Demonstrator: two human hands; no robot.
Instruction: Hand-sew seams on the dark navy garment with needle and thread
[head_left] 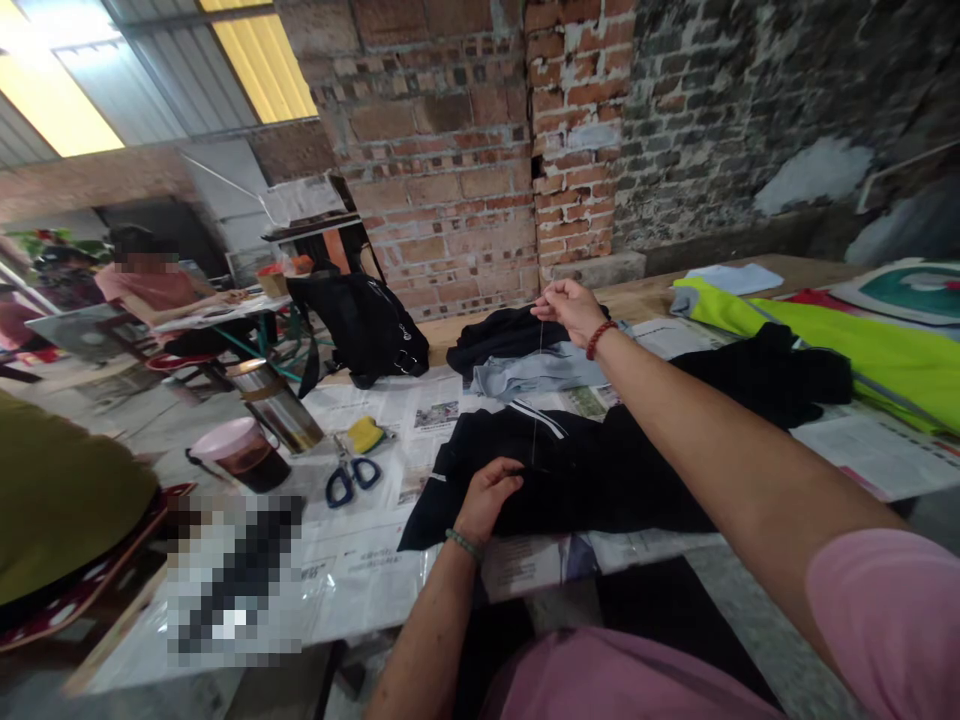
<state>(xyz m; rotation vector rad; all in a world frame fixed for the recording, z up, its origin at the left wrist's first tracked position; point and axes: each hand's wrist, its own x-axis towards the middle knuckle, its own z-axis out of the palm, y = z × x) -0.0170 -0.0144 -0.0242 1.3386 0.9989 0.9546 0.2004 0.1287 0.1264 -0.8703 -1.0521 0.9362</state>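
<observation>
A black garment [570, 500] with white stripes lies spread before me on the newspaper-covered table. My left hand [491, 490], wearing a green bead bracelet, pinches a fold of its cloth between thumb and fingers. Raised well above it is my right hand [571, 308], with a red bracelet, its fingertips closed on a thin sewing thread [534, 430]. The thread runs taut and nearly straight down to the cloth beside my left fingers. Whether a needle is in the right fingertips is too small to tell. Behind the garment lie a light grey cloth [517, 375] and more dark clothing [495, 335].
Dark-handled scissors [351, 480], a yellow object [366, 434], a steel flask [277, 410] and a lidded drink cup [244, 455] stand left. A black bag [360, 330] sits behind. Rightward are a neon yellow garment [847, 345] and an iron [911, 290]. Other people sit at left.
</observation>
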